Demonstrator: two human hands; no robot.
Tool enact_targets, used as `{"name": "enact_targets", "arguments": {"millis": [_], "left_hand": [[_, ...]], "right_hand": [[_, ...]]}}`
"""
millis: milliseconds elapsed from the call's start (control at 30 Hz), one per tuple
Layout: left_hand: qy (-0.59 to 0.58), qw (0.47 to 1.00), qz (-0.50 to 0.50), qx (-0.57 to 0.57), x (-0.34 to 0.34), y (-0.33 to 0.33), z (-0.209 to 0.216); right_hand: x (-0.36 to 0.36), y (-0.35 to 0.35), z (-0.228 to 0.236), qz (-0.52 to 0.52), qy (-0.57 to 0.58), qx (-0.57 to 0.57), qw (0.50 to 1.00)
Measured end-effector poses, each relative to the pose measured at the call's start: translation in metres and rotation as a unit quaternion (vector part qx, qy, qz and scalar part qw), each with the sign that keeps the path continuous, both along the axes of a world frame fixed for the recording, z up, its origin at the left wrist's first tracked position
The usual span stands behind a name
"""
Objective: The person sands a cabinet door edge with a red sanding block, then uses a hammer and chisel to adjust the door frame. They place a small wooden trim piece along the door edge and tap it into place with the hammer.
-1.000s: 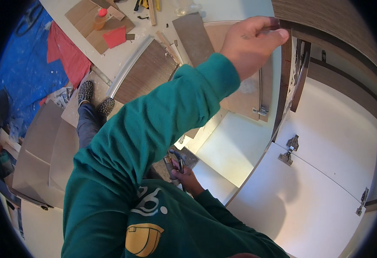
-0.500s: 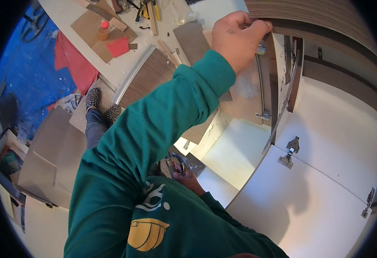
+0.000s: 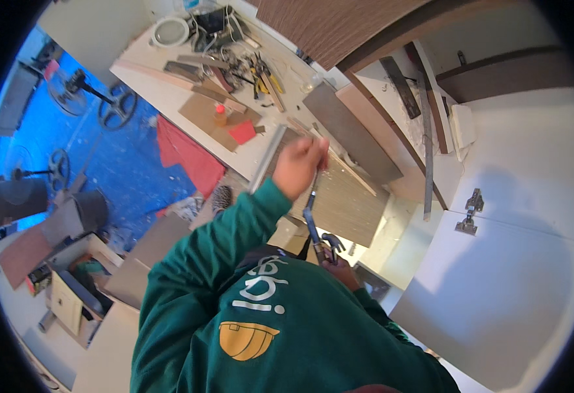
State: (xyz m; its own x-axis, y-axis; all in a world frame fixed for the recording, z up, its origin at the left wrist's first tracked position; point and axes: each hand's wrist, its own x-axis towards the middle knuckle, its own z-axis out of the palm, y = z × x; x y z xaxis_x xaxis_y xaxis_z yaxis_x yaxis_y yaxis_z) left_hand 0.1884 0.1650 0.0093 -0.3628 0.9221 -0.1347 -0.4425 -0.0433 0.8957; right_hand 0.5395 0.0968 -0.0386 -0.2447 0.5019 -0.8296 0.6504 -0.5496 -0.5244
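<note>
My left hand (image 3: 300,165) is in front of me above the wood-grain panels (image 3: 349,200), its fingers smeared by motion. A long, thin dark tool (image 3: 311,223) rises toward it; whether the hand touches it I cannot make out. Low by my torso, my right hand (image 3: 340,270) is closed round the lower part of this tool and a claw hammer (image 3: 333,243) with a dark head. Part of that grip is hidden by my sweatshirt. To the right stands a white cabinet panel (image 3: 496,288) with a metal hinge (image 3: 470,213).
A white worktop (image 3: 162,124) holds a pile of tools, a bottle with a red cap (image 3: 220,116) and wood offcuts. Cabinet fronts (image 3: 320,33) overhang the upper right. At left, blue sheeting (image 3: 136,157) covers the floor, with a stand fan (image 3: 71,92) and an open box of clutter (image 3: 84,275).
My left hand has let go of the cabinet edge at the upper right and come down and left. The view has swung, showing more worktop and floor. My right hand keeps its tools.
</note>
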Motion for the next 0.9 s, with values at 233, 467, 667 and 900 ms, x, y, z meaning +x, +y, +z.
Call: {"name": "enact_targets", "arguments": {"millis": [233,467,667,900], "left_hand": [[0.202,0.908,-0.367,-0.009,-0.002,-0.149,0.032],[0.146,0.877,-0.399,0.224,-0.052,-0.131,0.182],[-0.045,0.788,-0.224,0.572,-0.004,-0.123,0.277],[0.004,0.753,-0.248,0.610,0.009,-0.115,0.317]], "right_hand": [[0.026,-0.007,-0.050,-0.026,0.055,0.074,0.995],[0.033,-0.008,-0.047,-0.057,-0.008,0.107,0.993],[0.065,-0.013,-0.118,0.010,-0.074,0.180,0.981],[0.041,-0.012,-0.076,0.003,-0.090,0.172,0.981]]}}
